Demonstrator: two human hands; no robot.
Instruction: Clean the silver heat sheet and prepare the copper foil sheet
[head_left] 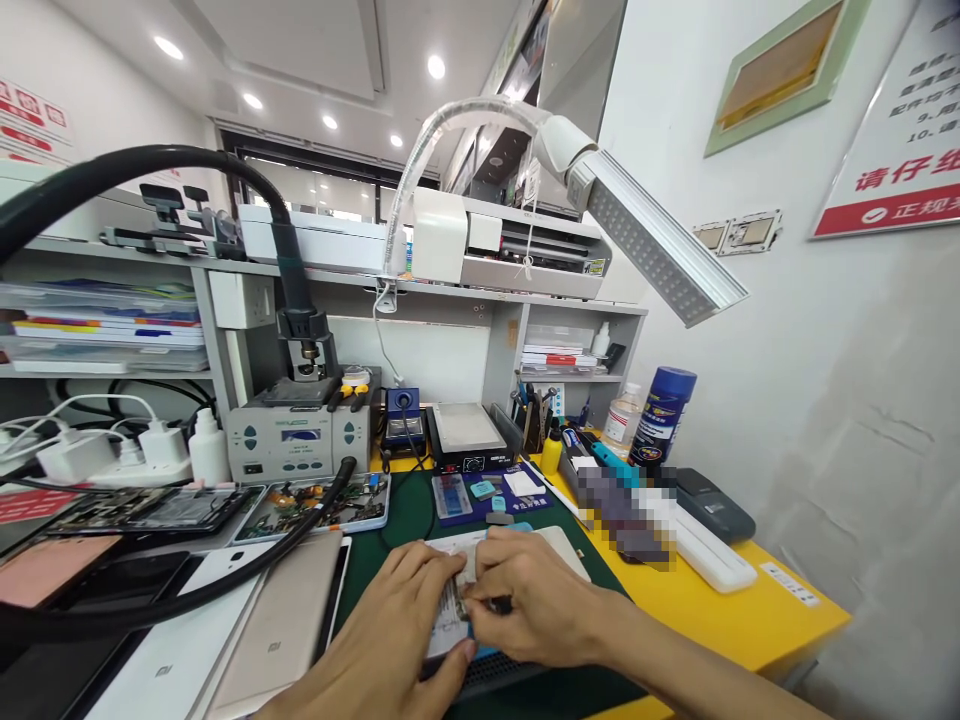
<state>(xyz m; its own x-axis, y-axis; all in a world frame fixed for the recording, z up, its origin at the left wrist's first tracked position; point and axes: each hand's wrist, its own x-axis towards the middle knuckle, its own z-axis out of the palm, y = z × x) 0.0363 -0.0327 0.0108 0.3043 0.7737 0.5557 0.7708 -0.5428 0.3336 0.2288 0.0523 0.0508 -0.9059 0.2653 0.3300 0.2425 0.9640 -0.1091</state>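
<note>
Low in the middle of the head view, a flat white piece with print (444, 632) lies over the dark green mat (401, 492), with blue and black perforated edges showing beneath it. My left hand (401, 625) holds it from the left, fingers across the top and thumb at the near edge. Across from it, my right hand (529, 595) is closed in a pinch over a small metallic part (462, 598). The pinching fingers hide what they hold; something dark shows beneath them. A pale flat panel (561, 545) lies just behind my right hand.
To the left lie several phones or tablets (274, 610), crossed by a thick black hose (300, 545), and a tray of circuit boards (379, 510). Behind stand a grey soldering station (296, 445) and a flat hot plate (466, 430). A blue spray can (664, 415) stands right; a lamp (660, 235) hangs overhead.
</note>
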